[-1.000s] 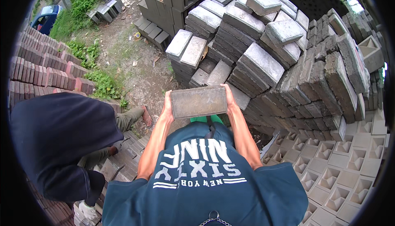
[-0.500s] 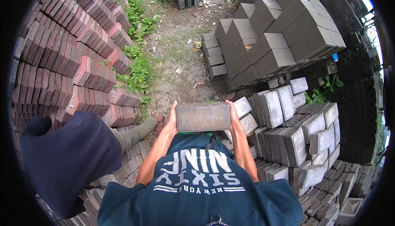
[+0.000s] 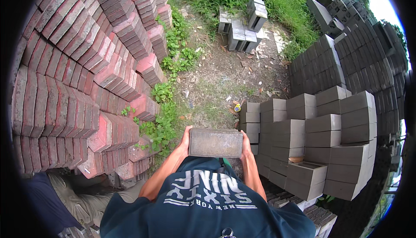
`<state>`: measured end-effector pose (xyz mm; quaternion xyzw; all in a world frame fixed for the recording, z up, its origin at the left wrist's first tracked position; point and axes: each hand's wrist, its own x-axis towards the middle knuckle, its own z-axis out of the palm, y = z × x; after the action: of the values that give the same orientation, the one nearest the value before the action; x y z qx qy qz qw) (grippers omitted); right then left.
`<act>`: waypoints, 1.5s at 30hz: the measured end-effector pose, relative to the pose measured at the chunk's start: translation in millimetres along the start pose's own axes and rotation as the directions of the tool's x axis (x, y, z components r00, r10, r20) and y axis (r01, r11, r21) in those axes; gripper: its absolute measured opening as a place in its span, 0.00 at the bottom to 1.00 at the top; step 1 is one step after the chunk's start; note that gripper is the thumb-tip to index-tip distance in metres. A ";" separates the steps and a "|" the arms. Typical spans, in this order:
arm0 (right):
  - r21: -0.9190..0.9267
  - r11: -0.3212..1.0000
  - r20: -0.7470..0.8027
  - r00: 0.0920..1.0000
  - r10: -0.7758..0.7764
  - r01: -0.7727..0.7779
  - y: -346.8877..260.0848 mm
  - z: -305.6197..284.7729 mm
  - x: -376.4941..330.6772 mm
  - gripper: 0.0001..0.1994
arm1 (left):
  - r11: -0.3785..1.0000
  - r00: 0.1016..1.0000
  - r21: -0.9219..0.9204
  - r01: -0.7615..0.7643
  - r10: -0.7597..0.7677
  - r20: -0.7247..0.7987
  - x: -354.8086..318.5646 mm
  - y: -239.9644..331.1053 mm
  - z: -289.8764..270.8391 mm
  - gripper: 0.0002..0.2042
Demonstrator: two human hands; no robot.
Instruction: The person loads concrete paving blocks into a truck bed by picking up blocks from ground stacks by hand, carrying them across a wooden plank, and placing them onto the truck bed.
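A grey-brown concrete brick [image 3: 216, 143] is held level in front of my body, its broad face up. My left hand [image 3: 185, 141] is closed on its left end, and my right hand [image 3: 245, 145] grips the right end. The fingers run under the brick and are mostly hidden. Whether another brick lies beneath it, I cannot tell.
Stacks of reddish paving bricks [image 3: 65, 103] rise on the left, with green weeds [image 3: 162, 108] at their foot. Grey concrete blocks [image 3: 286, 138] are piled close on my right. A dirt path [image 3: 212, 82] leads to several blocks [image 3: 242, 32]. A person's trousered leg [image 3: 80, 199] shows lower left.
My view has swung, bringing the grey block pile nearer on my right and the pale bricks mostly out of view. Both hands keep the brick in front of me.
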<state>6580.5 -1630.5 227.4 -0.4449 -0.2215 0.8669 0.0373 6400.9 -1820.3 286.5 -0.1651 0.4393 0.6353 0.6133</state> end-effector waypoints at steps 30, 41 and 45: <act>-0.296 0.952 -0.002 0.997 0.077 -0.074 -611.6 487.3 679.0 0.39 | 0.958 0.977 -0.248 -0.141 0.095 -0.190 524.5 808.1 94.7 0.37; -0.205 0.978 -0.012 0.999 -0.044 0.040 -829.2 706.0 866.8 0.31 | 0.992 0.995 -0.127 0.009 -0.021 -0.093 684.7 1177.8 145.2 0.30; -0.340 0.940 -0.060 0.998 0.021 -0.040 -896.0 830.0 933.0 0.33 | 0.967 0.990 -0.238 -0.085 0.055 -0.128 706.2 1281.6 131.3 0.31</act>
<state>5246.8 -871.9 316.8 -0.4721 -0.3600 0.8033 -0.0475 5123.1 -1095.2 286.9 -0.2615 0.3999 0.6945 0.5379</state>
